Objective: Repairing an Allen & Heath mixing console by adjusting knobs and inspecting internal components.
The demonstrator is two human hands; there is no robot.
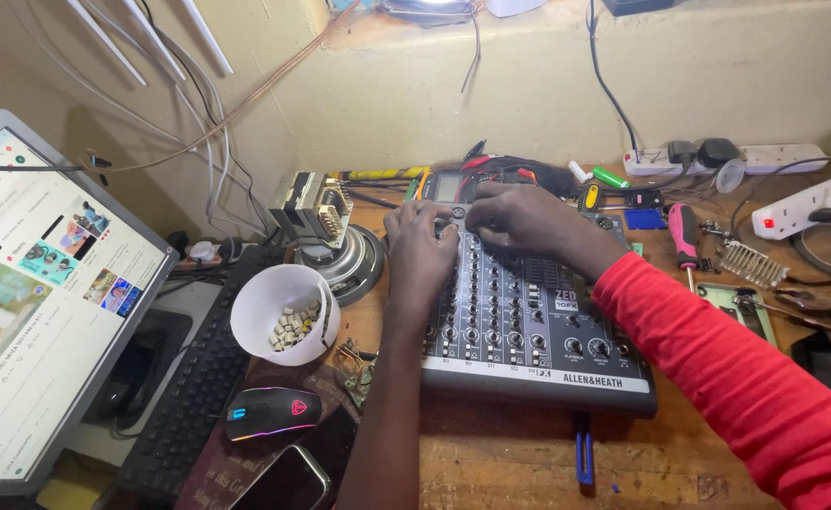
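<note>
A dark grey audio mixer (538, 335) with several rows of small knobs lies on the wooden bench. My left hand (418, 250) rests on its far left corner, fingers curled down over the top knobs. My right hand (521, 219), in a red sleeve, reaches across the mixer's far edge, fingertips pressed together beside the left hand. Whatever the fingers pinch is hidden. A multimeter (445, 186) with red and black leads sits just behind both hands.
A white bowl (283, 312) of small pale parts stands left of the mixer, beside a speaker magnet (349, 260) and a transformer (313, 208). A keyboard (198, 387), lit mouse (271, 413), phone (288, 482) and monitor (42, 302) fill the left. Screwdrivers (685, 236), power strips (807, 203) and pliers (826, 304) lie right.
</note>
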